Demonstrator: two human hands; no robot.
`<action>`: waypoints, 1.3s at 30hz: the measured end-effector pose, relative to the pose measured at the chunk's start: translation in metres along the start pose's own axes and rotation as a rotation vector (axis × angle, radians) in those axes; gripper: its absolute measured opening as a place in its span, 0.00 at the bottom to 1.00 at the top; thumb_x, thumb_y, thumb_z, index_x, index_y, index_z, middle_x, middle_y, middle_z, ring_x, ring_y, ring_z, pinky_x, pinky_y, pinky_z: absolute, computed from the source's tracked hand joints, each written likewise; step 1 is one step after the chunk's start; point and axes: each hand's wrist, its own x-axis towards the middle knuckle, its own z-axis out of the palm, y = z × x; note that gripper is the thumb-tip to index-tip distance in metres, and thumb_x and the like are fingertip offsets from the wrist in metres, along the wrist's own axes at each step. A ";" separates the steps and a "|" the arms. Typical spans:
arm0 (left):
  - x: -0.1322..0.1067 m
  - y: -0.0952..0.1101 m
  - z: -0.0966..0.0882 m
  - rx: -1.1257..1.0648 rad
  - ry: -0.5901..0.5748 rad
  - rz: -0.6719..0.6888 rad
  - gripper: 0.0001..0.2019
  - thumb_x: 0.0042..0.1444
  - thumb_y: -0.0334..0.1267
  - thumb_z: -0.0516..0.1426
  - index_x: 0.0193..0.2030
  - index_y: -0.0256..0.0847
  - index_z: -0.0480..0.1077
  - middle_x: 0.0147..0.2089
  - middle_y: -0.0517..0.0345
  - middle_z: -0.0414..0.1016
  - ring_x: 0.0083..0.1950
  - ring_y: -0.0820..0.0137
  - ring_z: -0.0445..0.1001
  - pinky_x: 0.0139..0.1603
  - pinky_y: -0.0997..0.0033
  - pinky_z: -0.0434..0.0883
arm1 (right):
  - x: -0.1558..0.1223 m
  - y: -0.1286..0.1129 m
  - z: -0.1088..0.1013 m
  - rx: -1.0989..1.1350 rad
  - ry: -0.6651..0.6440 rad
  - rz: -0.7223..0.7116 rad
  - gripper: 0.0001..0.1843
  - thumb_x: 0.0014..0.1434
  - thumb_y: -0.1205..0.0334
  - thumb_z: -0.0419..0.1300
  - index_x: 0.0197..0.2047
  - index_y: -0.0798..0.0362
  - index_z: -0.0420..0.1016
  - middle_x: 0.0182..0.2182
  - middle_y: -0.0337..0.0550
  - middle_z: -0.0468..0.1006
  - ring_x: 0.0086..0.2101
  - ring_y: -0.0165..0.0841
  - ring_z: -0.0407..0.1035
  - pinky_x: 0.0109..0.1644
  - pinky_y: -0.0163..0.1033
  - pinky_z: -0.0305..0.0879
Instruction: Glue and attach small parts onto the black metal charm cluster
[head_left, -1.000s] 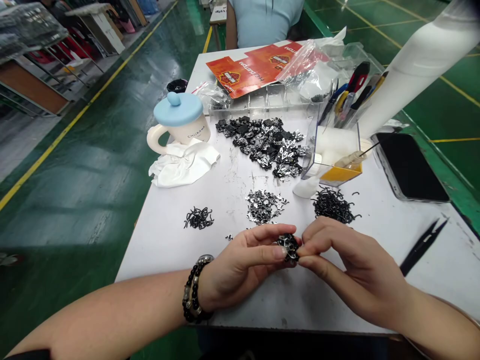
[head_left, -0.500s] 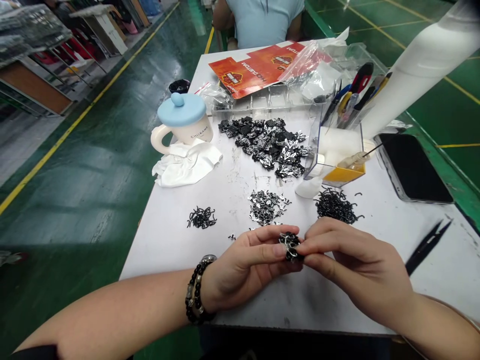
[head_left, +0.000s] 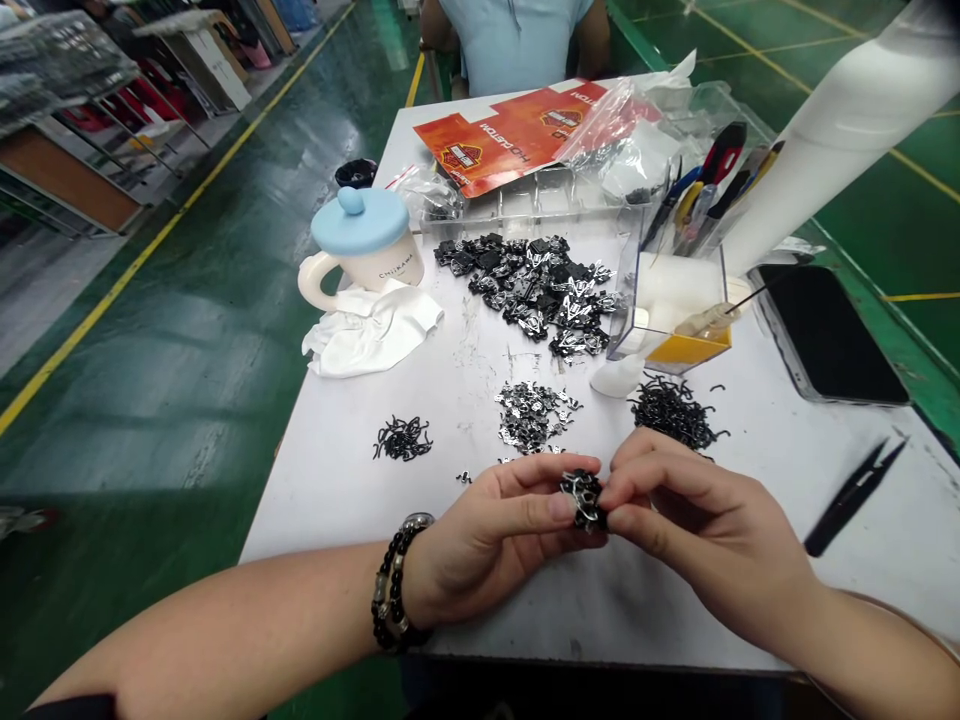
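Near the front edge of the white table (head_left: 360, 480), my left hand (head_left: 487, 535) and my right hand (head_left: 697, 535) meet fingertip to fingertip. Both pinch one small black and silver metal piece (head_left: 583, 498) between thumb and forefinger. A beaded bracelet (head_left: 390, 590) circles my left wrist. Just beyond my hands lie a small heap of silver pieces (head_left: 534, 412), a heap of black curved bits (head_left: 671, 410) and a smaller black heap (head_left: 403, 438). Further back spreads a large pile of black and silver emblems (head_left: 536, 285).
A cream mug with a blue lid (head_left: 364, 250) and a white cloth (head_left: 371, 330) sit at the left. A clear tool box (head_left: 675, 300), a black phone (head_left: 825, 335), black tweezers (head_left: 851, 495) and orange printed cards (head_left: 517, 135) surround the piles. Another person sits at the far end.
My hands stay joined on the small piece; the fingers of my right hand have shifted slightly on it. The view has drifted a little.
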 end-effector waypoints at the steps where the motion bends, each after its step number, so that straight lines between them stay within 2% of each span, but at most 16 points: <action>1: 0.000 0.000 0.000 0.004 0.000 0.003 0.15 0.48 0.29 0.65 0.44 0.36 0.75 0.41 0.51 0.79 0.44 0.69 0.76 0.50 0.70 0.70 | 0.000 0.000 0.000 -0.007 -0.002 -0.006 0.03 0.60 0.64 0.60 0.35 0.46 0.73 0.30 0.34 0.68 0.31 0.23 0.66 0.35 0.26 0.65; 6: 0.000 0.001 0.000 0.013 0.002 0.006 0.16 0.48 0.30 0.65 0.45 0.35 0.75 0.40 0.50 0.79 0.43 0.70 0.76 0.51 0.69 0.69 | -0.003 0.001 -0.001 -0.015 -0.009 -0.014 0.03 0.61 0.63 0.60 0.38 0.43 0.73 0.32 0.34 0.68 0.32 0.23 0.65 0.36 0.27 0.64; 12: -0.001 0.001 0.000 -0.033 -0.025 0.030 0.14 0.48 0.28 0.64 0.45 0.34 0.75 0.38 0.53 0.79 0.39 0.72 0.77 0.46 0.72 0.72 | -0.002 0.004 -0.006 -0.030 -0.042 0.008 0.02 0.61 0.61 0.59 0.37 0.44 0.70 0.32 0.34 0.65 0.34 0.25 0.63 0.39 0.30 0.62; 25: 0.001 -0.001 0.000 0.061 0.020 -0.002 0.15 0.47 0.29 0.65 0.44 0.36 0.76 0.40 0.51 0.79 0.41 0.70 0.76 0.48 0.70 0.68 | 0.001 0.001 -0.013 -0.159 -0.265 -0.035 0.05 0.65 0.67 0.52 0.36 0.49 0.65 0.32 0.38 0.62 0.34 0.29 0.60 0.37 0.36 0.59; 29: 0.001 -0.001 0.001 0.082 0.037 -0.001 0.14 0.47 0.30 0.65 0.43 0.36 0.76 0.38 0.53 0.78 0.39 0.71 0.75 0.48 0.70 0.68 | 0.002 0.001 -0.014 -0.257 -0.266 -0.124 0.06 0.65 0.68 0.49 0.35 0.50 0.63 0.32 0.40 0.63 0.33 0.31 0.60 0.37 0.39 0.58; 35: 0.000 -0.001 0.003 0.128 0.094 0.000 0.15 0.46 0.30 0.65 0.43 0.36 0.75 0.38 0.52 0.78 0.41 0.71 0.75 0.48 0.69 0.68 | 0.002 0.003 -0.015 -0.441 -0.220 -0.326 0.05 0.62 0.71 0.52 0.38 0.51 0.62 0.31 0.41 0.66 0.33 0.32 0.60 0.37 0.41 0.56; 39: -0.001 -0.001 0.005 0.123 0.105 -0.004 0.14 0.47 0.29 0.65 0.43 0.35 0.75 0.36 0.53 0.78 0.39 0.73 0.74 0.46 0.72 0.67 | -0.001 0.004 -0.013 -0.449 -0.197 -0.378 0.05 0.61 0.71 0.53 0.38 0.52 0.62 0.30 0.40 0.65 0.33 0.32 0.60 0.37 0.41 0.56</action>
